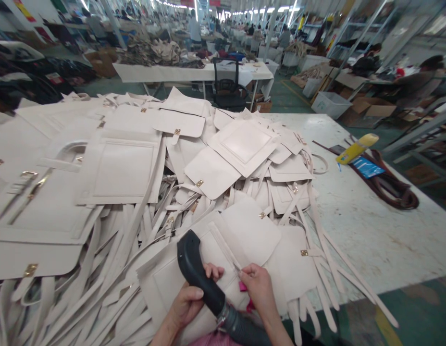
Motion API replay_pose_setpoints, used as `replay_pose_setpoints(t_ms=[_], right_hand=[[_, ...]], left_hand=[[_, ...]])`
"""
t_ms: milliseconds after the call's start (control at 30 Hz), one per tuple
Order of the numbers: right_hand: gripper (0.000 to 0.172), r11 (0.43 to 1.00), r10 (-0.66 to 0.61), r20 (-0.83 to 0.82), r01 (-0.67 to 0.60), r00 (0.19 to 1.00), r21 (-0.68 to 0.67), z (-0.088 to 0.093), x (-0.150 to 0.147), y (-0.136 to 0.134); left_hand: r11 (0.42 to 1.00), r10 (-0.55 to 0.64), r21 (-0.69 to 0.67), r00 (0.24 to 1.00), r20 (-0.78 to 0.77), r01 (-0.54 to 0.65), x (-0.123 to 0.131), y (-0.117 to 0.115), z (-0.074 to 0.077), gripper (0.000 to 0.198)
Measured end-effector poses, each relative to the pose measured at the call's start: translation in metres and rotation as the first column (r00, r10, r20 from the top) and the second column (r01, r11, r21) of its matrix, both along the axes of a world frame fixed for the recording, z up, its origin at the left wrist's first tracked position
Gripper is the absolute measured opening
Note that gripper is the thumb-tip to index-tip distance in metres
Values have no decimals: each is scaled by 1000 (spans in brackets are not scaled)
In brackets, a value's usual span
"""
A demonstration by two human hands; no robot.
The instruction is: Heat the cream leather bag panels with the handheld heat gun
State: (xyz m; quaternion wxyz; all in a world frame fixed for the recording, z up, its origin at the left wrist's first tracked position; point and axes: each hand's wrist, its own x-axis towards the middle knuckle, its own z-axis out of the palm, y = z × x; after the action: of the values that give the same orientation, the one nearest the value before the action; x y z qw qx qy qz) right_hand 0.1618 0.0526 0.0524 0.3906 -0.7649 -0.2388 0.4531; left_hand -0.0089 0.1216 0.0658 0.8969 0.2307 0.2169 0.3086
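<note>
Head view: cream bags on table, green floor beyond.

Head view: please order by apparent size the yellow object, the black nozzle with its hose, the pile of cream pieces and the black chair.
1. Pile of cream pieces
2. Black nozzle with its hose
3. Black chair
4. Yellow object
The chair stands farther away, so its true rank is unsure.

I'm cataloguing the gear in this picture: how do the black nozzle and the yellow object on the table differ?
The black nozzle bends partway along; the yellow object is nearly straight. The left hand holds the nozzle, while the yellow object lies untouched at the right of the table. Both are longer than wide.
</note>
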Motion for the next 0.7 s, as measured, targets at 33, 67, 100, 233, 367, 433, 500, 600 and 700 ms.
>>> replay_pose_setpoints(t_ms=[33,67,100,233,367,433,500,600,700], right_hand=[[25,1000,-14,-37,14,999,-10,-1,0,0],[27,999,-29,-83,27,996,-23,-2,0,0],[28,999,-43,-135,39,990,-35,-3,0,-1],[30,998,-61,-329,50,942,-43,-3,4,-5],[32,997,-79,-394,79,916,-17,-1,5,-8],[33,995,-97,-395,97,913,-19,-2,4,-9],[33,994,-109,-383,107,917,-26,-4,2,-10],[33,993,-121,-351,114,928,-41,-8,1,-10],[31,992,-124,-319,112,940,-55,-11,1,-6]], left_hand=[[1000,-1,-3,1000,0,1,0,0,0,32],[1000,-2,-5,1000,0,2,-1,0,-1,33],[1000,-3,-8,1000,-1,3,-1,0,-1,33],[1000,-1,-2,1000,-6,1,0,-1,-1,33],[1000,7,10,1000,-7,-7,1,-2,0,32],[1000,6,11,1000,-7,-6,1,-3,1,31],[1000,4,10,1000,-7,-4,0,-4,1,31],[1000,10,2,1000,-11,-10,0,-4,0,31],[1000,18,0,1000,-22,-18,1,-3,0,31]])
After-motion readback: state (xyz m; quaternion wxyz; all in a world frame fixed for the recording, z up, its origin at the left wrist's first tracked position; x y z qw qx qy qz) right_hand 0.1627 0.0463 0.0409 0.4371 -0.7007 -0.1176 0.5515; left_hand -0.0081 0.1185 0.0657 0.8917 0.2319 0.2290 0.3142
